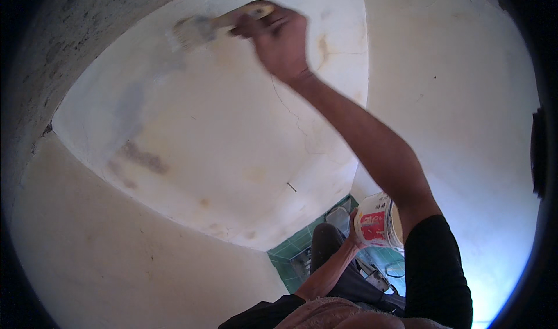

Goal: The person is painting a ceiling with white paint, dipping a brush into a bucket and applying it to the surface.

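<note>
My right hand (279, 41) is raised high at the upper middle, its fingers closed around the handle of a wide paintbrush (196, 31). The pale bristles point left and lie against the white wall (232, 126), though motion blurs them a little. Low down, my left hand (353, 236) grips the side of a white paint bucket (372, 220) with a red label. The bucket is tilted, and my right upper arm partly covers it, so its contents are mostly hidden.
Brownish stains (142, 157), thin cracks and a nail (292, 187) mark the wall. A rough grey ceiling (75, 33) meets it at the upper left. Green tiles (299, 240) run along below, close to my knee. A dark object (539, 153) shows at the right edge.
</note>
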Tool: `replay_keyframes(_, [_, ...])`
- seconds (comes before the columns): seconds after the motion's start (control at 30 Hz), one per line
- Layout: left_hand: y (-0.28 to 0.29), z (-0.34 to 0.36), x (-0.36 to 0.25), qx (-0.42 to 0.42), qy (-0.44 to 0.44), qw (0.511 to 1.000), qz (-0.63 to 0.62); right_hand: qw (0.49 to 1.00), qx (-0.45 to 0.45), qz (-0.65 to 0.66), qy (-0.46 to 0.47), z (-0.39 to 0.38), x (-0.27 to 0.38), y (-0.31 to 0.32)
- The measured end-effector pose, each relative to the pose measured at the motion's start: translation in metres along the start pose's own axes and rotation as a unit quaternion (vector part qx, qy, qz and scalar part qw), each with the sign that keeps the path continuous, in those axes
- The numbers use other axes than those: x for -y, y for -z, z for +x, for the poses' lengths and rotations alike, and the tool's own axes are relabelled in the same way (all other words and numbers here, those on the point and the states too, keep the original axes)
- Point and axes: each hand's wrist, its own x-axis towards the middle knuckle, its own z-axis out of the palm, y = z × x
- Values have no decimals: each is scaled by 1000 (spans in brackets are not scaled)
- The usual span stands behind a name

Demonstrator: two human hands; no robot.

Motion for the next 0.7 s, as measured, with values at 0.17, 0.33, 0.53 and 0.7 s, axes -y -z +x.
replay_keyframes(0.17, [-7, 3, 0, -58, -14, 997, 55, 983, -101, -148, -36, 39, -45, 119])
replay_keyframes(0.33, [-9, 2, 2, -5, 2, 999, 54, 930, -185, -301, 105, 39, -38, 154])
replay_keyframes(0.53, [-8, 8, 5, -9, 9, 1000, 0, 917, -83, -327, 212, -16, -27, 44])
replay_keyframes(0.7, [21, -7, -8, -109, -32, 993, 23, 990, 31, -96, 103, -61, 48, -43])
